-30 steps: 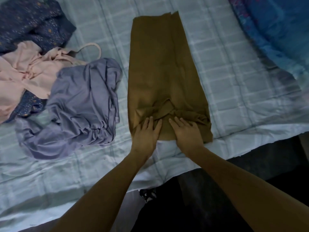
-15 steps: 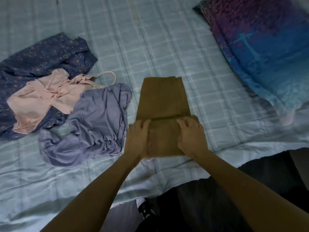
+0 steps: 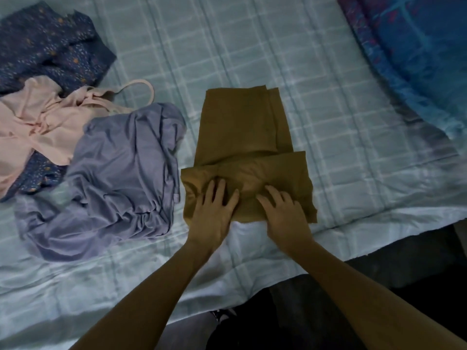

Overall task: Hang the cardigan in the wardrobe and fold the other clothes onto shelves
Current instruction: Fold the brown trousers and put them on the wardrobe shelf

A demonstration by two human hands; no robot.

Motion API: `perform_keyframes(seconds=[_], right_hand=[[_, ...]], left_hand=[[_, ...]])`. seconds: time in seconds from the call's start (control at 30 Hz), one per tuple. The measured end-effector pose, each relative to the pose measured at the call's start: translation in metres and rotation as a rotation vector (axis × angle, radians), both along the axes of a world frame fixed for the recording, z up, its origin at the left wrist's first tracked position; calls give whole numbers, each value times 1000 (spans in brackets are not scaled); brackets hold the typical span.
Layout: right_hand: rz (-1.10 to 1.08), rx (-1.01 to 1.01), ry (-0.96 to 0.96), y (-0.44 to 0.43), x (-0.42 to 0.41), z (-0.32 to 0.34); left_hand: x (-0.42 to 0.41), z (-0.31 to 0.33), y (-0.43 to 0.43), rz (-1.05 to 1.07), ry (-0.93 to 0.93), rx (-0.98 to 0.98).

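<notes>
Brown garment (image 3: 245,137) lies near the bed's (image 3: 341,102) front edge, now w/ its near end turned up over itself; a sec ago it lay much longer and only once folded. Left hand (image 3: 214,210) & right hand (image 3: 285,213) rest flat on the near flap, fingers (image 3: 222,190) spread, pressing, grasping nothing. So this piece looks nearly shelf-ready, maybe one more fold. Lilac piece (image 3: 113,178), pink top (image 3: 43,122) & navy print (image 3: 50,46) sit unfolded by the left edge. Blue pillow (image 3: 417,46) at far right corner. No wardrobe in view; can't tell which is the cardigan.
</notes>
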State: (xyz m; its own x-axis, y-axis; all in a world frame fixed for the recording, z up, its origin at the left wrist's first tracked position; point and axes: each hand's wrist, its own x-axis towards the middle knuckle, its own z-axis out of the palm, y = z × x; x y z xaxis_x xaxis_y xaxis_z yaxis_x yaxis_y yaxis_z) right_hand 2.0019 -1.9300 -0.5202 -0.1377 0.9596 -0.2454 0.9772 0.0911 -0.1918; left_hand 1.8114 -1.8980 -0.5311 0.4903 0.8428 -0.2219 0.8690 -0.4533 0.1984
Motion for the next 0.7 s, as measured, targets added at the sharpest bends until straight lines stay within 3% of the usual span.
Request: perform_keyframes(seconds=[0.1, 0.27, 0.33, 0.37, 0.43, 0.5, 0.57, 0.7], right_hand=[[-83, -77, 42, 15, 4, 11], [-62, -598, 181, 56, 16, 72], [-108, -622, 215, 77, 19, 102], [-136, -489, 186, 86, 18, 113], [-195, -12, 113, 101, 14, 124], [-295, 277, 161, 108, 9, 125], [-292, 312, 216, 109, 2, 117], [-71, 85, 162, 90, -6, 74]], left_hand=[[7, 18, 8, 14, -9, -155], [0, 83, 55, -51, -55, -586], [-2, 110, 76, -1, -107, -741], [-4, 119, 85, 21, -144, -716], [-7, 120, 102, 78, -279, -322], [-9, 113, 113, 217, -325, 3], [-3, 110, 116, 302, -335, 62], [3, 69, 80, 108, -274, -46]])
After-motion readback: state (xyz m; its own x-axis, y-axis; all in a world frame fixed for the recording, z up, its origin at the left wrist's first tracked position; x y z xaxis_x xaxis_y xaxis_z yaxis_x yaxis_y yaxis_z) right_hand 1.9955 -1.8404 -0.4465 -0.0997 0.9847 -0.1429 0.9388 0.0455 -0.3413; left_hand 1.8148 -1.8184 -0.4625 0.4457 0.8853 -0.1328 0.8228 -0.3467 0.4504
